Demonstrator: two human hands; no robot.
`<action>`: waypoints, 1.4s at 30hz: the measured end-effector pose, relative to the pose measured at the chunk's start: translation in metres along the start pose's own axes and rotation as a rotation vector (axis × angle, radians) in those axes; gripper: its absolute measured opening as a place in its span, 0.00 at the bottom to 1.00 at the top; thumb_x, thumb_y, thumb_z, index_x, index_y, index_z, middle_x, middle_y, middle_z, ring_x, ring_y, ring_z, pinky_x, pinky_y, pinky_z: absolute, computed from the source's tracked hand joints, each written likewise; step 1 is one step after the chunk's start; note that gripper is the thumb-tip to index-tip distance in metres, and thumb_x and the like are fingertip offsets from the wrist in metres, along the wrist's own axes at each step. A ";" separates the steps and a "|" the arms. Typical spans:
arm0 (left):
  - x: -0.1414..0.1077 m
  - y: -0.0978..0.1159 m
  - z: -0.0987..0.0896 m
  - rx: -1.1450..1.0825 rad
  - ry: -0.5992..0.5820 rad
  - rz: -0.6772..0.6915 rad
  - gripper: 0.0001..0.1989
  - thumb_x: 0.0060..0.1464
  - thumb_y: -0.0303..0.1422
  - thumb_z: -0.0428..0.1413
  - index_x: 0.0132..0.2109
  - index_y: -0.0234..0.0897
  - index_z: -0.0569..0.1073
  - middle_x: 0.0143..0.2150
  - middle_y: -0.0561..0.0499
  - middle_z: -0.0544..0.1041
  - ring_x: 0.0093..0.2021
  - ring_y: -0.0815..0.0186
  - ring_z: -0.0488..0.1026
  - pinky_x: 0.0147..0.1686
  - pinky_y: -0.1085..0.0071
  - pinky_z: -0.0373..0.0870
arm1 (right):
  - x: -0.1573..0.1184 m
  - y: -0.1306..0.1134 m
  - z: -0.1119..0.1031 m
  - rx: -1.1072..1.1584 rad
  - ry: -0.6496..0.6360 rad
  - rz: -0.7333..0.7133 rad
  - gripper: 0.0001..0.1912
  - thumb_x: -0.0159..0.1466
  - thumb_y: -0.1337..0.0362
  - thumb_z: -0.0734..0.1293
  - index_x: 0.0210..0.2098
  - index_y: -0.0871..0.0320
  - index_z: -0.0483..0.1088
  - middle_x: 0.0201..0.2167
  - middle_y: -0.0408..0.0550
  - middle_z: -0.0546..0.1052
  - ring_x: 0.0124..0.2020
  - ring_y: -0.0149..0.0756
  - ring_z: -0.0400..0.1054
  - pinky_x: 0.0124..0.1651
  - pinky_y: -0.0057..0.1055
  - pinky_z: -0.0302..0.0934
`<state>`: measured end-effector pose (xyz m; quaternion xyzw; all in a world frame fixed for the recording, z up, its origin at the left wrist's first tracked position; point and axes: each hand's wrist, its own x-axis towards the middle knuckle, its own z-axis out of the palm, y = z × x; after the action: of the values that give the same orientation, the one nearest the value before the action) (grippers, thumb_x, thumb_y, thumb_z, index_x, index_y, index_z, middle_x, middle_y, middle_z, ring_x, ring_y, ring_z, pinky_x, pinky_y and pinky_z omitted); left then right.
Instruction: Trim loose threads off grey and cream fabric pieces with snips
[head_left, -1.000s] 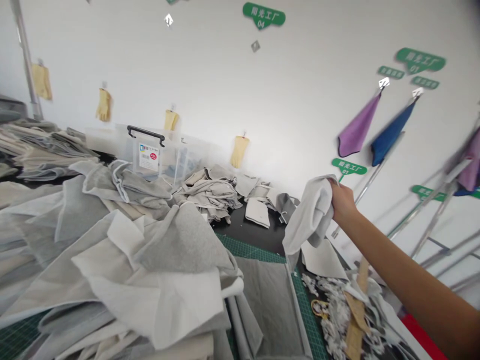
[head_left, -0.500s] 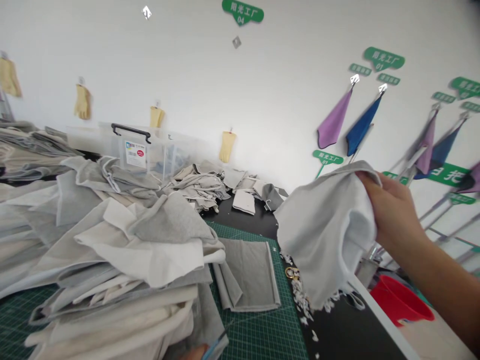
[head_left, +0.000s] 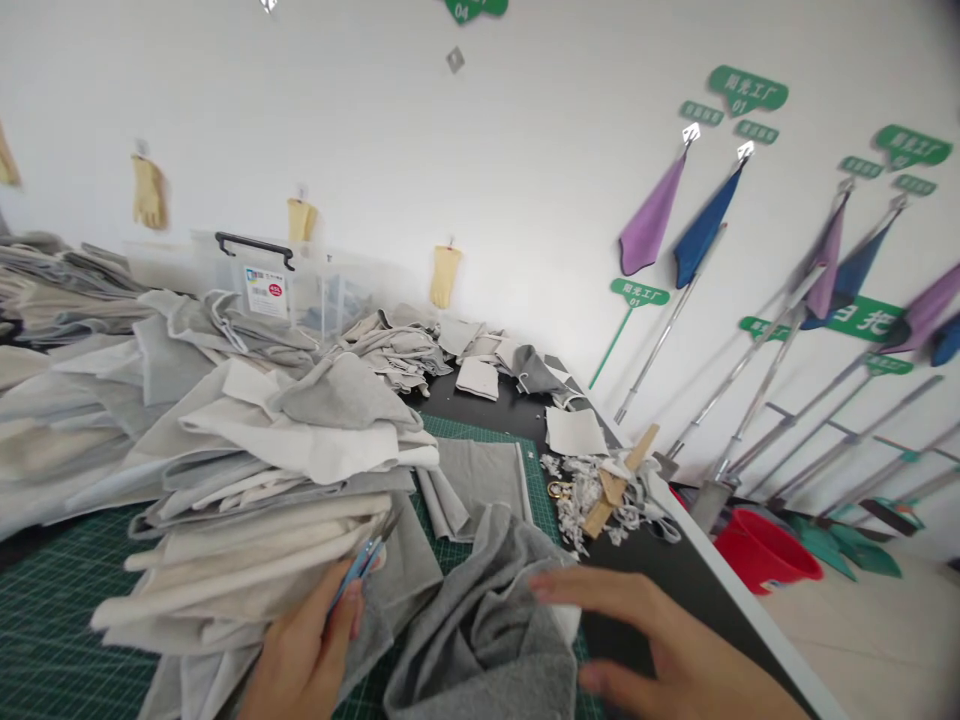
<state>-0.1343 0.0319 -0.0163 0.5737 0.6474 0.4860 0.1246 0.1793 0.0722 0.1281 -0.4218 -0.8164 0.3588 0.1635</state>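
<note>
Two hands are at the front, just over the green cutting mat (head_left: 480, 430). The left hand (head_left: 300, 650) has its fingers (head_left: 337, 610) curled shut around a pair of blue-handled scissors (head_left: 365, 558). The scissors sit right by the edge of a tall stack of pale cloth (head_left: 247, 520) on the mat. The right hand (head_left: 660, 640) is open wide, and its fingers (head_left: 592, 585) are spread out. They lie on top of a soft gray cloth (head_left: 480, 630) and do not seem to grip it. This gray cloth is in a loose heap at the near edge of the mat. The step in hand looks like working at the cloth with the scissors out.

Just past the heap, a flat gray cloth (head_left: 472, 480) lies on the mat. To the right of the mat, white scraps (head_left: 577, 490) and wood strips (head_left: 611, 490) lie on a black table (head_left: 510, 395). Far past the mat are a clear plastic box (head_left: 277, 290), a red bucket (head_left: 761, 550), and yellow gloves (head_left: 446, 275) on the wall.
</note>
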 end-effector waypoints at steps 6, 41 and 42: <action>-0.008 0.036 0.012 -0.202 -0.221 0.034 0.16 0.62 0.42 0.40 0.42 0.39 0.67 0.23 0.57 0.65 0.23 0.68 0.64 0.26 0.74 0.61 | 0.002 0.018 0.035 0.350 0.513 -0.059 0.14 0.55 0.59 0.70 0.42 0.52 0.76 0.39 0.50 0.79 0.41 0.44 0.73 0.48 0.40 0.66; -0.042 0.084 0.068 0.386 -0.399 0.483 0.15 0.63 0.33 0.39 0.50 0.33 0.64 0.38 0.41 0.76 0.38 0.57 0.74 0.37 0.64 0.67 | 0.039 0.056 0.172 0.696 0.995 0.092 0.21 0.50 0.47 0.70 0.21 0.61 0.69 0.15 0.38 0.68 0.19 0.27 0.58 0.23 0.25 0.52; -0.043 0.086 0.067 0.396 -0.397 0.479 0.16 0.63 0.34 0.38 0.51 0.33 0.63 0.39 0.40 0.76 0.38 0.57 0.74 0.37 0.64 0.67 | 0.039 0.056 0.172 0.747 0.997 0.088 0.20 0.49 0.48 0.70 0.21 0.61 0.69 0.16 0.38 0.68 0.18 0.26 0.58 0.23 0.25 0.53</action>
<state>-0.0195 0.0164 -0.0005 0.8050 0.5397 0.2457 0.0172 0.0904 0.0483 -0.0322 -0.4860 -0.4431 0.3866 0.6465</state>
